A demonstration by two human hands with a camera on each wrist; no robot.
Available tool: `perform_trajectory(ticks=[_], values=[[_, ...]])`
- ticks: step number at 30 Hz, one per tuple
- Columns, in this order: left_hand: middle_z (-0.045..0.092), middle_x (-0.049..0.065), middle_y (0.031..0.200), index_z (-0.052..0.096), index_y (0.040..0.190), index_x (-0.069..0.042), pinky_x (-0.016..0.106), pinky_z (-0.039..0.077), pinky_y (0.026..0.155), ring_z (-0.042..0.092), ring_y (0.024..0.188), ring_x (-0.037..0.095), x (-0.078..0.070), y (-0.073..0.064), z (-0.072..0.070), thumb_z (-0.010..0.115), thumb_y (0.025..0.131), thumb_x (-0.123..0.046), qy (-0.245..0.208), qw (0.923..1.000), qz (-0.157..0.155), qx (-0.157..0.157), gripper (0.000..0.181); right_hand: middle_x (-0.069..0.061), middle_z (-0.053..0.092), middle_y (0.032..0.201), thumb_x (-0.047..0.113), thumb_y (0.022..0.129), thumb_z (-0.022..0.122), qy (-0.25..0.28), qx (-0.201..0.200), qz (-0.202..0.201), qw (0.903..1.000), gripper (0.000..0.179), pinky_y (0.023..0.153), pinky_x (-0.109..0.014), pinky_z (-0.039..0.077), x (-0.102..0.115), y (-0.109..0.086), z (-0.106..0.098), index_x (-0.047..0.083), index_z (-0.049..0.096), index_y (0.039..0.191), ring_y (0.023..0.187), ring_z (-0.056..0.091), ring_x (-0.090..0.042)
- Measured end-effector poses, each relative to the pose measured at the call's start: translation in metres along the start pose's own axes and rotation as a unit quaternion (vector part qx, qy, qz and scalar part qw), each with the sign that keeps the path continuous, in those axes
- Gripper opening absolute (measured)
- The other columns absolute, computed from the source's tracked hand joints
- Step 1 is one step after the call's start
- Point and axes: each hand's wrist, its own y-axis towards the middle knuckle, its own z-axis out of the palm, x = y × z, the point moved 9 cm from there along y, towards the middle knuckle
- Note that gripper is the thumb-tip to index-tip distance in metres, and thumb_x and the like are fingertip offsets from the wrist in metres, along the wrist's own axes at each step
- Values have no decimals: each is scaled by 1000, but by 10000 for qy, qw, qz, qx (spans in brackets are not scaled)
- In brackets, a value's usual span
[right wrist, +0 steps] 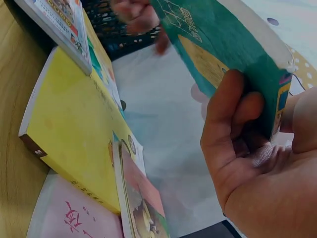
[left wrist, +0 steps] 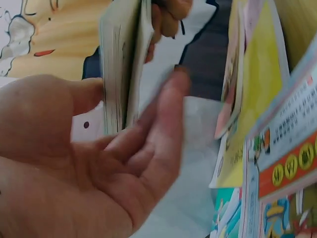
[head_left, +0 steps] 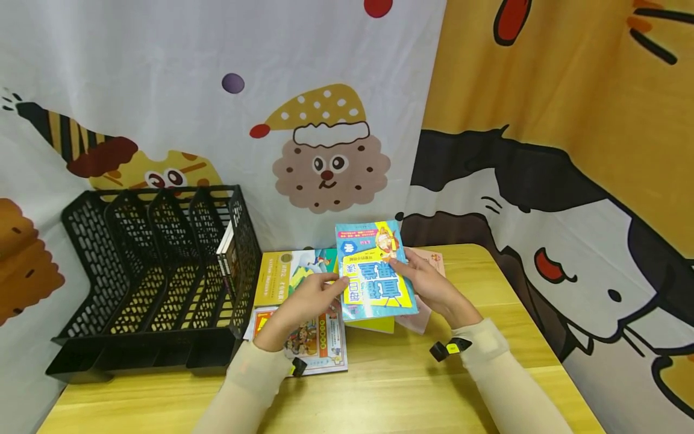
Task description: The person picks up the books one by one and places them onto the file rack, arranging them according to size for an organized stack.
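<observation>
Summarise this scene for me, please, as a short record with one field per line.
left hand: thumb at the left edge of the blue book
right hand: grips the blue book at its right side
rack: black, divided, with thin books in its rightmost compartment
table: wood-grained, with the rack and other books on it
curtain: cartoon print, behind the table

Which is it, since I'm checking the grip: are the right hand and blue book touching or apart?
Touching: in the right wrist view, the right hand has fingers curled against the blue book.
</observation>
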Motion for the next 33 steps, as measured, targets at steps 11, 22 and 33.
perform_trajectory(ticks=[11,22,33], values=[[75,11,103,56,160,-3,32,56,81,68,83,14,-1,-3,-27,53,118,-30,153,9984,57,-538,49,-7,82,116,51,117,52,-299,-162,42,9994,60,79,-35,67,-12,7,-18,9,48,159,91,81,-20],[77,8,91,74,135,3,27,57,66,71,69,12,2,-5,-27,49,119,-22,357,9983,365,289,39,-7,81,113,41,118,53,-566,713,536,9944,53,82,-31,65,-32,4,-21,-1,60,149,93,79,-16],[60,1,82,76,121,-13,34,49,67,53,69,14,6,-11,-56,55,116,-49,376,9943,-90,-996,41,-4,80,113,45,118,52,-425,504,388,9971,55,86,-33,64,-29,6,-16,4,55,154,96,78,-17]])
